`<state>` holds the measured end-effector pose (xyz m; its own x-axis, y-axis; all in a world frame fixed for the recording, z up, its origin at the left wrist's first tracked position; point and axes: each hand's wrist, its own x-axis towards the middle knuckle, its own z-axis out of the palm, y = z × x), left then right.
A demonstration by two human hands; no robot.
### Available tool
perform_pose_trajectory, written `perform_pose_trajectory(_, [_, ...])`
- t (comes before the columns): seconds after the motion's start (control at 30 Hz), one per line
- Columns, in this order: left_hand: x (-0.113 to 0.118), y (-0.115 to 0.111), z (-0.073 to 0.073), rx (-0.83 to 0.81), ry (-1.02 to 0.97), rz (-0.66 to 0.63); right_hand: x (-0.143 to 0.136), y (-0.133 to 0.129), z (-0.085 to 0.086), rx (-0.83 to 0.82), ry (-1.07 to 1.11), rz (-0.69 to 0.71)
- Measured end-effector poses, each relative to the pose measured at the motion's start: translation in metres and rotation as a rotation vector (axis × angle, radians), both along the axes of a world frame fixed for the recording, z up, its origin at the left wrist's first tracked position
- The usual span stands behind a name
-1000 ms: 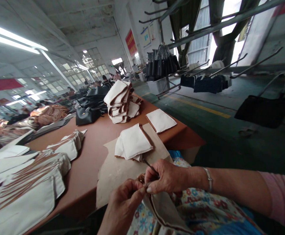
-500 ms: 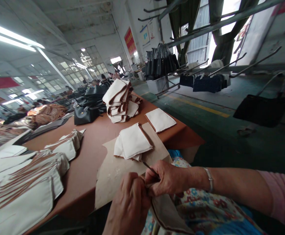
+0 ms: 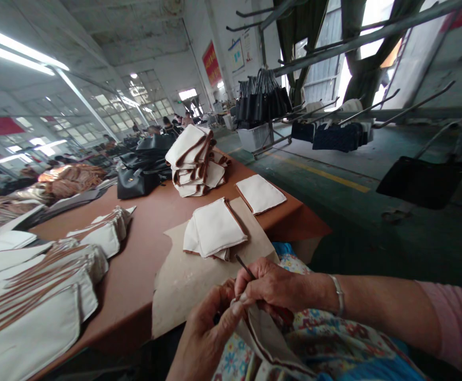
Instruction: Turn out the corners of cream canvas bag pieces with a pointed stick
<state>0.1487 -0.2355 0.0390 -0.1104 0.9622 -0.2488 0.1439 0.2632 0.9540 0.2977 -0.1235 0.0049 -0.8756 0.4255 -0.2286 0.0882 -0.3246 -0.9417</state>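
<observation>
Low in the view, my left hand [image 3: 211, 323] pinches the upper edge of a pale fabric piece [image 3: 268, 333] with dark edging, which hangs down over a floral apron [image 3: 318, 333]. My right hand [image 3: 270, 288] touches it at the same edge, its fingers closed around a thin dark tool [image 3: 246, 267] whose end points up and to the left. The tool's other end is hidden by the fingers. Just beyond my hands, a few white pieces with brown edges [image 3: 219, 228] lie on a tan sheet [image 3: 175, 296].
The brown table [image 3: 144, 238] holds a tall stack of white pieces [image 3: 191, 161], a single white piece [image 3: 260, 194], black bags [image 3: 136, 182] and rows of white pieces [image 3: 36, 317] at left. A metal rack [image 3: 350, 45] with hanging bags stands at right. People sit far back.
My left hand has opened out from a tight curl, its thumb now stretched along the fabric edge. The right hand and tool have shifted slightly, and more of the fabric shows.
</observation>
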Motion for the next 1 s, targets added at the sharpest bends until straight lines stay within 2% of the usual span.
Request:
perform_pose_trajectory(0.1, [-0.003, 0.001, -0.001, -0.052, 0.013, -0.033, -0.001, -0.001, -0.002, 0.077, -0.015, 0.014])
perform_pose_trajectory(0.23, [-0.006, 0.002, 0.001, -0.03, 0.163, -0.057, -0.001, 0.005, 0.001, 0.19, -0.1, 0.091])
perform_pose_trajectory(0.43, [0.001, 0.002, 0.006, 0.174, 0.303, -0.016, 0.002, 0.02, 0.023, 0.784, -0.118, 0.153])
perform_pose_trajectory(0.5, [0.002, 0.001, 0.005, 0.208, 0.342, -0.013, 0.001, 0.021, 0.029, 0.902, -0.123, 0.174])
perform_pose_trajectory(0.57, [0.002, 0.001, 0.002, 0.231, 0.391, -0.033, -0.001, 0.021, 0.031, 0.939, -0.077, 0.203])
perform_pose_trajectory(0.63, [0.001, -0.001, -0.003, 0.267, 0.444, -0.044, -0.004, 0.02, 0.029, 0.908, -0.017, 0.218])
perform_pose_trajectory(0.8, [-0.004, -0.004, -0.017, 0.403, 0.553, 0.022, -0.008, 0.018, 0.013, 0.748, 0.052, 0.121])
perform_pose_trajectory(0.9, [-0.005, -0.006, -0.02, 0.327, 0.472, 0.04, -0.006, 0.017, 0.002, 0.848, 0.115, 0.029])
perform_pose_trajectory(1.0, [-0.007, -0.009, -0.015, 0.236, 0.345, 0.079, -0.001, 0.016, -0.005, 1.057, 0.216, -0.027])
